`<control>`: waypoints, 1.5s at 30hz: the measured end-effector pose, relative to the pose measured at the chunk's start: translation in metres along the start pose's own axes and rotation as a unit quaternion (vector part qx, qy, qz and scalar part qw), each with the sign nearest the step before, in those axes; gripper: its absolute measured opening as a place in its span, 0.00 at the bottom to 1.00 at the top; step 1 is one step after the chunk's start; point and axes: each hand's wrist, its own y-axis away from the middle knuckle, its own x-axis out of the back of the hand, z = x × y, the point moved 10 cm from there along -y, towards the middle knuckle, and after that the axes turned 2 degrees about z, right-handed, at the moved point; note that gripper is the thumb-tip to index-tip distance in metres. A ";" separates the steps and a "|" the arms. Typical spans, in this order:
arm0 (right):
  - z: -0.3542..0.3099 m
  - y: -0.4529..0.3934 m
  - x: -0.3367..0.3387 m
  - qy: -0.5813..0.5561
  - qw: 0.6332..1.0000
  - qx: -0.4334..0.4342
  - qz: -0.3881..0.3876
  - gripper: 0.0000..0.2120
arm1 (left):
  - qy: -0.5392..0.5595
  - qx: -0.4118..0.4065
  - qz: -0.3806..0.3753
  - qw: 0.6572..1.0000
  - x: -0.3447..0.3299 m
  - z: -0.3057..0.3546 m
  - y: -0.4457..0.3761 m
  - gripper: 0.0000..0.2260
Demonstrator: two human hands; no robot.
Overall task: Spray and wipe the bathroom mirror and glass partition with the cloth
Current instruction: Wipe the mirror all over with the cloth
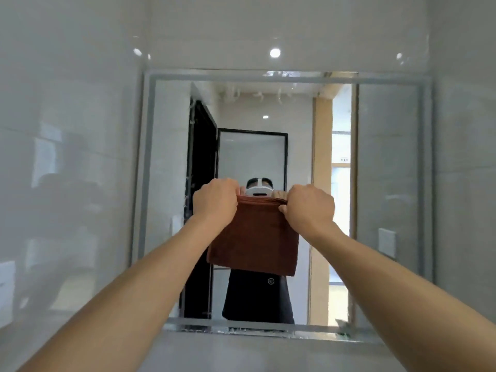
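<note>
A brown cloth (255, 237) hangs folded in front of the bathroom mirror (386, 183), at about its middle height. My left hand (214, 201) grips the cloth's top left corner. My right hand (308, 208) grips its top right corner. Both arms reach up and forward from the bottom of the view. The mirror has a frosted border and reflects a black-framed glass partition (252, 157), plus a person in dark clothing. No spray bottle is in view.
Glossy pale tiled walls surround the mirror on the left (67, 183), right (464, 183) and above. A ledge (268, 331) runs along the mirror's lower edge. A wall switch plate (387, 241) shows in the mirror's right part.
</note>
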 end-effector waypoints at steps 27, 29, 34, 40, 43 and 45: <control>-0.049 -0.106 -0.082 -0.170 0.952 -0.041 0.252 0.38 | 0.308 -0.076 0.079 0.945 -0.033 0.011 -0.113 0.09; -0.060 -0.109 -0.081 -0.154 0.955 -0.014 0.253 0.38 | 0.274 -0.065 0.132 0.950 -0.015 -0.006 -0.109 0.06; -0.127 -0.091 -0.089 -0.082 0.929 0.278 0.231 0.37 | 0.207 0.003 0.266 0.941 0.026 -0.059 -0.094 0.04; -0.117 -0.084 -0.103 -0.071 0.908 0.341 0.233 0.25 | 0.158 0.046 0.280 0.946 0.030 -0.076 -0.088 0.02; -0.076 -0.096 -0.095 -0.042 0.923 0.290 0.249 0.28 | 0.149 0.049 0.263 0.952 0.020 -0.067 -0.093 0.01; -0.048 -0.107 -0.087 -0.013 0.927 0.271 0.258 0.28 | 0.137 0.040 0.260 0.955 0.014 -0.058 -0.094 0.01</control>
